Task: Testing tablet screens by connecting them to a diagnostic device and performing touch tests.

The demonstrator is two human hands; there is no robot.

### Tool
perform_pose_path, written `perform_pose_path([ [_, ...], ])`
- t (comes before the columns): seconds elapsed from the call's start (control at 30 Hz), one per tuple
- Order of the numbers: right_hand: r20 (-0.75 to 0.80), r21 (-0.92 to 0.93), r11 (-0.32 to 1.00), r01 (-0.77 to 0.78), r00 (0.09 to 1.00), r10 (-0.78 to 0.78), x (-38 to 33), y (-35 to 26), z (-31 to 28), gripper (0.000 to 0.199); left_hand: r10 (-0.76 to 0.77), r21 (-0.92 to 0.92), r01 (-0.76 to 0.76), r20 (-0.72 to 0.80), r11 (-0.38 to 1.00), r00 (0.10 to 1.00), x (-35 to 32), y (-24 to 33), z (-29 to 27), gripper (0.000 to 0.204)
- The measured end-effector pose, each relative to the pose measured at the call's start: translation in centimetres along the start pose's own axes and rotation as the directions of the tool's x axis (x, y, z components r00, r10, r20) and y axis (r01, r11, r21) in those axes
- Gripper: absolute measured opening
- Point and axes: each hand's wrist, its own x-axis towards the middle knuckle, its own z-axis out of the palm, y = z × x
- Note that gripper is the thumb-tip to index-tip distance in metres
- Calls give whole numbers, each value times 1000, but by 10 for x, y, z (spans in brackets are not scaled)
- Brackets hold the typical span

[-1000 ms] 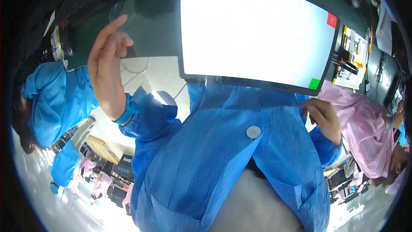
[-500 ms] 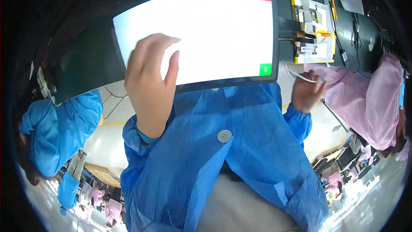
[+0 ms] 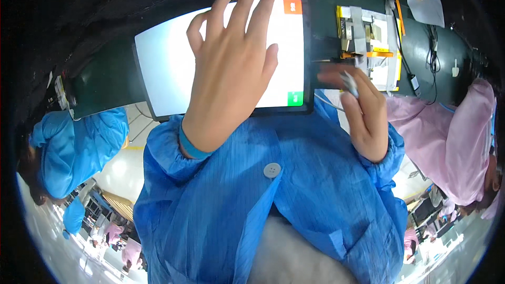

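Note:
A tablet-like display panel (image 3: 168,73) with a lit white screen lies before me in a dark frame. It carries a red block at its far right corner and a green one at its near right corner. My left hand (image 3: 229,55) is over the screen, palm down, fingers spread toward the far edge and nothing held; whether it touches the glass I cannot tell. A blue band rings that wrist. Beside the panel's right edge, my right hand (image 3: 368,108) pinches a slim white pen-like thing (image 3: 350,84), blurred. A thin white cord (image 3: 329,102) runs between panel and hand.
Right of the panel, a circuit board assembly (image 3: 371,47) with yellow edges, grey tape and orange ribbon sits on the dark green table (image 3: 105,87). Black cables (image 3: 432,47) lie farther right. A person in pink (image 3: 447,142) is at the right, another in blue (image 3: 84,144) at the left.
My left hand has moved right and farther over the screen, its fingers spreading. My right hand has come up to the panel's right edge. The view has shifted slightly.

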Motion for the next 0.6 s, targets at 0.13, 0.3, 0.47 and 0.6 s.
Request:
perform_pose_path([
  [0.13, -148, -47, 987, -153, 978, 145, 18, 3, 2, 24, -101, -33, 99, -44, 994, 994, 10, 3, 2, 50],
  [0.3, -119, -109, 964, -242, 966, 229, 19, 3, 5, 22, -110, -178, 106, -16, 978, 994, 10, -10, -7, 53],
  [0.47, -129, -42, 939, -342, 934, 334, 12, -6, 0, 13, -156, -496, 60, -154, 866, 976, -17, -47, -30, 53],
  [0.6, -177, -26, 952, -305, 939, 296, 4, -2, -3, 18, -311, -340, 256, -118, 905, 943, -67, -58, -40, 67],
])
